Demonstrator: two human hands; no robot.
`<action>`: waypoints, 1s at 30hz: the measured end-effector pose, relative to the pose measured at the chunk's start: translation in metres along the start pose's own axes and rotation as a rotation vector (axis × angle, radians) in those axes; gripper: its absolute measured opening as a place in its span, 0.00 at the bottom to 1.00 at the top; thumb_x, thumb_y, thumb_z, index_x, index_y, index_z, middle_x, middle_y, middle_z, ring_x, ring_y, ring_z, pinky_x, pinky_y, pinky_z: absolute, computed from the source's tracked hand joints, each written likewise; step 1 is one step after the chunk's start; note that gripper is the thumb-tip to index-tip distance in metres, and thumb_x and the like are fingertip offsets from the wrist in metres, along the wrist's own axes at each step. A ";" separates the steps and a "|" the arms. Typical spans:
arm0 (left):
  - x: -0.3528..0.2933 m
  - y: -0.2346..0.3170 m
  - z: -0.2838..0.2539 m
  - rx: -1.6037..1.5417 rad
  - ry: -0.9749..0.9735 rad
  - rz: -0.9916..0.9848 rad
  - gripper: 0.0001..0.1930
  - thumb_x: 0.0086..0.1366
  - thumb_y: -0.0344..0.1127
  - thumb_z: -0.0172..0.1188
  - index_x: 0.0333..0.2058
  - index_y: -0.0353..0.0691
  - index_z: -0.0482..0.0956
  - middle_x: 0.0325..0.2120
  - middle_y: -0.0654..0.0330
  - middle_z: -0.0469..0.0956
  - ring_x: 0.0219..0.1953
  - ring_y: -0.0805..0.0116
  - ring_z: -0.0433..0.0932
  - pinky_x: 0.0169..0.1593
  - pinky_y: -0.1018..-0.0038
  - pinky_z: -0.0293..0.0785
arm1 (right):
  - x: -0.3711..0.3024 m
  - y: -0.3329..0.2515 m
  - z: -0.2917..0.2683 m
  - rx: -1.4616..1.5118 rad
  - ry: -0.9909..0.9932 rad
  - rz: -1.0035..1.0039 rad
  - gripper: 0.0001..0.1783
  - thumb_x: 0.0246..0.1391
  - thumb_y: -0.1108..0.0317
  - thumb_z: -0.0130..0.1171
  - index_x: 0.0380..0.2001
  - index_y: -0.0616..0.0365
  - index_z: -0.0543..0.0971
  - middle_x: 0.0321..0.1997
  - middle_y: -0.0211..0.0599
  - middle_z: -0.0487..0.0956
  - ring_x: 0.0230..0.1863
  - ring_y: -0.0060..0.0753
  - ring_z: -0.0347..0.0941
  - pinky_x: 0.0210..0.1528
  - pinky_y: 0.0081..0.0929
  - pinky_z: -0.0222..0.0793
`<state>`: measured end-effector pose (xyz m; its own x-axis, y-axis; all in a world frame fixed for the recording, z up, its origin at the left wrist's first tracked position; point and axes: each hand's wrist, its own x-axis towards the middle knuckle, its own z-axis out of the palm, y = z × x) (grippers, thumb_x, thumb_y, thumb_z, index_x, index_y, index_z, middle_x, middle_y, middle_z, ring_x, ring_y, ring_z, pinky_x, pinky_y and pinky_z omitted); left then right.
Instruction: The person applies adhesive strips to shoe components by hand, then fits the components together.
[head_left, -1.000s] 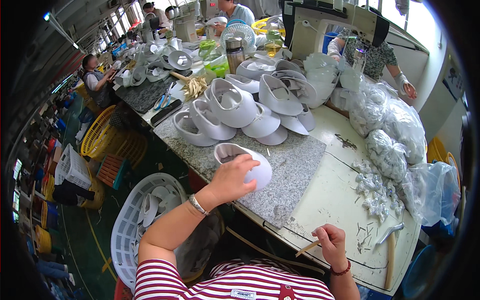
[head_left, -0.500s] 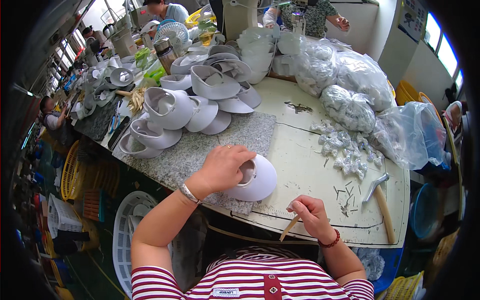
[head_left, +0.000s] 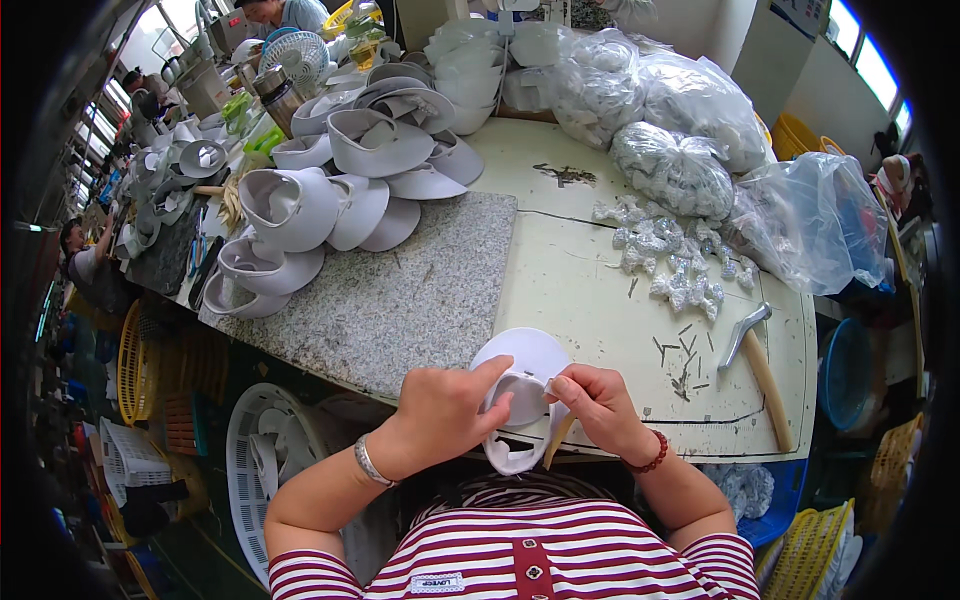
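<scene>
A pale white sun visor (head_left: 522,347) is tilted at the table's front edge, its brim away from me and its band hanging over the edge toward me. My left hand (head_left: 440,415) grips the band's left side, with index finger and thumb reaching over the opening. On the other side, my right hand (head_left: 600,405) pinches at the point where brim meets band. A thin tan strip (head_left: 560,440) hangs below the right fingers. Whatever else sits in that pinch is too small to make out.
Stacked visors (head_left: 290,210) cover the left part of a grey stone slab (head_left: 430,290). On the right lie a hammer (head_left: 765,390), dark metal slivers (head_left: 685,360) and small clear-wrapped bundles (head_left: 680,260). Filled plastic bags (head_left: 670,170) stand behind them. A white basket (head_left: 245,470) sits below left.
The visor has come off the slab toward me and turned, its brim now facing away. My left hand moved nearer with it, and my right hand rose to meet it with the tan strip.
</scene>
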<state>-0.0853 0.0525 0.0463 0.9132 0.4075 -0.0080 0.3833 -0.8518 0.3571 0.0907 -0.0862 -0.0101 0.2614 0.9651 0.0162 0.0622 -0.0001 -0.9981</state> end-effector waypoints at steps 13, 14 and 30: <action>0.011 0.020 0.028 -0.424 0.462 0.263 0.08 0.51 0.28 0.67 0.32 0.40 0.82 0.20 0.62 0.79 0.15 0.73 0.74 0.18 0.78 0.67 | -0.003 -0.012 0.006 -0.139 0.002 -0.172 0.15 0.65 0.65 0.49 0.31 0.65 0.79 0.23 0.37 0.76 0.23 0.27 0.71 0.28 0.23 0.66; 0.011 0.020 0.028 -0.386 0.499 0.285 0.07 0.51 0.27 0.67 0.32 0.39 0.82 0.20 0.61 0.79 0.15 0.72 0.75 0.18 0.77 0.67 | -0.003 -0.013 0.006 -0.141 0.006 -0.206 0.13 0.63 0.68 0.49 0.31 0.65 0.79 0.24 0.39 0.77 0.24 0.30 0.72 0.28 0.25 0.67; 0.008 0.015 0.020 -0.215 0.561 0.274 0.05 0.54 0.28 0.65 0.30 0.38 0.80 0.18 0.61 0.77 0.16 0.68 0.75 0.20 0.74 0.68 | -0.007 -0.010 -0.004 -0.344 0.164 -0.225 0.08 0.48 0.75 0.48 0.26 0.66 0.77 0.20 0.44 0.73 0.19 0.37 0.70 0.24 0.29 0.67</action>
<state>-0.0698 0.0363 0.0331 0.7405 0.3448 0.5768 0.0581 -0.8879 0.4563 0.0926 -0.0938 -0.0002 0.3523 0.8968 0.2675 0.4450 0.0910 -0.8909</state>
